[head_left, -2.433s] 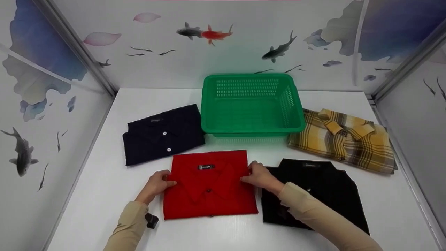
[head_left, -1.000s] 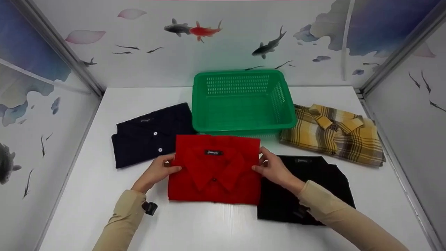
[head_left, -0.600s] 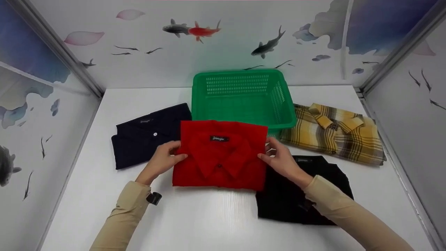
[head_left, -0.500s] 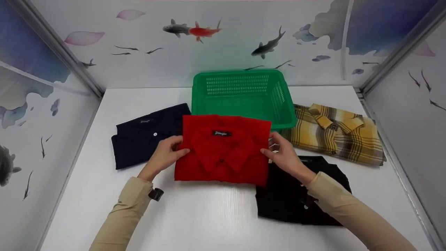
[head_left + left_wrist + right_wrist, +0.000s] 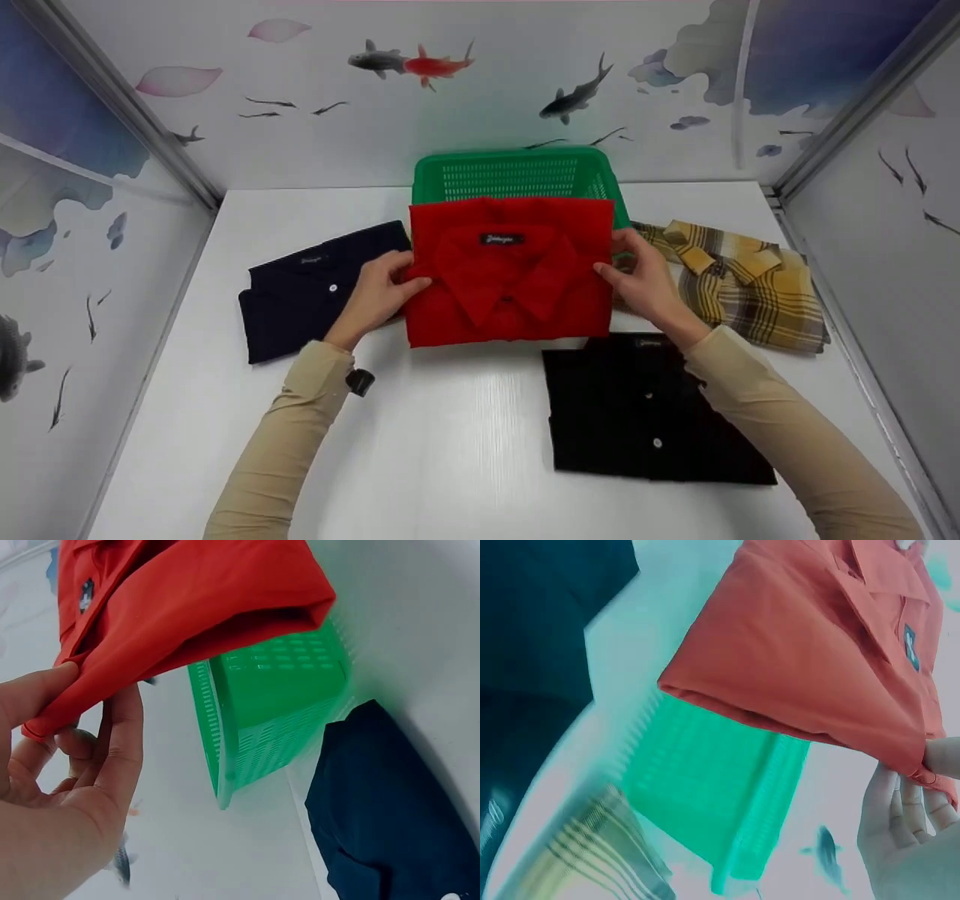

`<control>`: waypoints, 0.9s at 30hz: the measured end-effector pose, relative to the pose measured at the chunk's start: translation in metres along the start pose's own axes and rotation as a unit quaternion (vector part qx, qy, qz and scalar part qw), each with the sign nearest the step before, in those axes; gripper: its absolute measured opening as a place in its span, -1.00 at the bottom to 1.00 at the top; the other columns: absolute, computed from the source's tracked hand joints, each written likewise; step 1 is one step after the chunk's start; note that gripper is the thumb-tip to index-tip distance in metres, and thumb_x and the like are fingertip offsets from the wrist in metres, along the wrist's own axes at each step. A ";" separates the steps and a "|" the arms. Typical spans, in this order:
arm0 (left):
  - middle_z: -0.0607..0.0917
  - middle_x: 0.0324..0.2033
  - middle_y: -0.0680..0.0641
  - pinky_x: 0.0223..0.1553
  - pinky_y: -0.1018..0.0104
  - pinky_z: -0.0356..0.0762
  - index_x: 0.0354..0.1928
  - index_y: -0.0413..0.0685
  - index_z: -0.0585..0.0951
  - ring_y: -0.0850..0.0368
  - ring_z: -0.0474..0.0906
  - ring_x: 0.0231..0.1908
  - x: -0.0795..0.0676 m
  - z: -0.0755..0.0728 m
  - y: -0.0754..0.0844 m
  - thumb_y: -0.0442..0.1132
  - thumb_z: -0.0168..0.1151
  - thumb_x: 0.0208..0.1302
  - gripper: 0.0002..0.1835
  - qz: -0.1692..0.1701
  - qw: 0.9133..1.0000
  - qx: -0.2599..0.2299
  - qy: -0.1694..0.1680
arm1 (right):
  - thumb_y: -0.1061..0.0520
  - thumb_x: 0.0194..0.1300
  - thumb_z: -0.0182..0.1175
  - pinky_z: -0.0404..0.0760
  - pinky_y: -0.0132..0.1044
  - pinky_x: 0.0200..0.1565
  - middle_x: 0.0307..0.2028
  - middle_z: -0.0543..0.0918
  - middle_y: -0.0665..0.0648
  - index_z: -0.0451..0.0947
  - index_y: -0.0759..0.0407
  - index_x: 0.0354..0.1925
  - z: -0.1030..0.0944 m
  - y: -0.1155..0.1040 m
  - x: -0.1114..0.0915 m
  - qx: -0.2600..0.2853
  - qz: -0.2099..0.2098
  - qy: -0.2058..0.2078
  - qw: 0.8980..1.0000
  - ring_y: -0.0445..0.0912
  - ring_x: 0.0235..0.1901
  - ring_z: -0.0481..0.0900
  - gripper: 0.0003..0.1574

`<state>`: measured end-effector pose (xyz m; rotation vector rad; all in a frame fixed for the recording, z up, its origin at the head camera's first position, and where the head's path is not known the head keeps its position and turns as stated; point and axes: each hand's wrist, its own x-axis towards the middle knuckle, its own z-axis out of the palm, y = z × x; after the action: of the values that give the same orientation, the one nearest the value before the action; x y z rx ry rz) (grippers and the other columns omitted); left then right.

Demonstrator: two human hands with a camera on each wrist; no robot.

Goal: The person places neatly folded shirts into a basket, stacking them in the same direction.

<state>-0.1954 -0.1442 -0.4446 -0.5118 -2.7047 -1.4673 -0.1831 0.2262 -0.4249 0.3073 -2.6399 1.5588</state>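
Observation:
A folded red shirt [image 5: 510, 277] with a dark collar label is held up in front of and over the near part of a green basket [image 5: 510, 171]. My left hand [image 5: 379, 296] pinches its left edge, thumb on top and fingers beneath. At the opposite edge my right hand [image 5: 649, 277] pinches the cloth the same way. The left wrist view shows the red shirt [image 5: 195, 607] raised clear of the basket's rim [image 5: 225, 735]. Most of the basket's inside is hidden behind the shirt in the head view.
A folded navy shirt [image 5: 300, 307] lies left of the basket. To its right is a yellow plaid shirt [image 5: 780, 300], partly behind my right hand. A folded black shirt [image 5: 615, 420] lies on the white table [image 5: 450, 450] at the near right. Printed walls enclose the table.
Both hands have lifted the red shirt off the table and moved it forward and slightly right, over the basket's near side. The other shirts have stayed in place.

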 end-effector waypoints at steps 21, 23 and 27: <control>0.56 -0.25 -0.21 -0.21 0.20 0.49 -0.11 -0.29 0.65 -0.03 0.50 -0.24 0.074 -0.007 0.033 -0.27 0.30 0.28 -0.77 0.085 0.991 0.094 0.051 | 0.28 0.33 0.14 0.57 -0.31 -0.11 -0.06 0.54 0.18 0.43 0.23 0.01 -0.049 -0.030 0.069 -0.018 0.047 0.072 0.996 -0.04 -0.16 0.57 -0.72; 0.55 -0.26 -0.21 -0.21 0.19 0.49 -0.11 -0.26 0.65 -0.04 0.51 -0.24 0.079 -0.004 0.032 -0.25 0.31 0.27 -0.77 0.087 0.986 0.124 0.068 | 0.27 0.34 0.14 0.57 -0.25 -0.06 -0.03 0.53 0.18 0.43 0.23 0.01 -0.049 -0.027 0.075 -0.021 0.048 0.073 0.996 -0.02 -0.12 0.56 -0.72; 0.52 -0.27 -0.20 -0.23 0.19 0.51 -0.15 -0.22 0.64 -0.04 0.53 -0.25 0.083 0.006 0.023 -0.21 0.31 0.28 -0.79 0.099 0.976 0.171 0.091 | 0.29 0.34 0.13 0.55 -0.14 0.01 0.00 0.53 0.24 0.42 0.30 0.02 -0.045 -0.014 0.081 -0.034 0.042 0.070 0.996 0.05 -0.05 0.55 -0.71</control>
<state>-0.2664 -0.1051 -0.4145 -0.5733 -2.5914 -0.9248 -0.2622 0.2477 -0.3783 0.0804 -2.6211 1.4501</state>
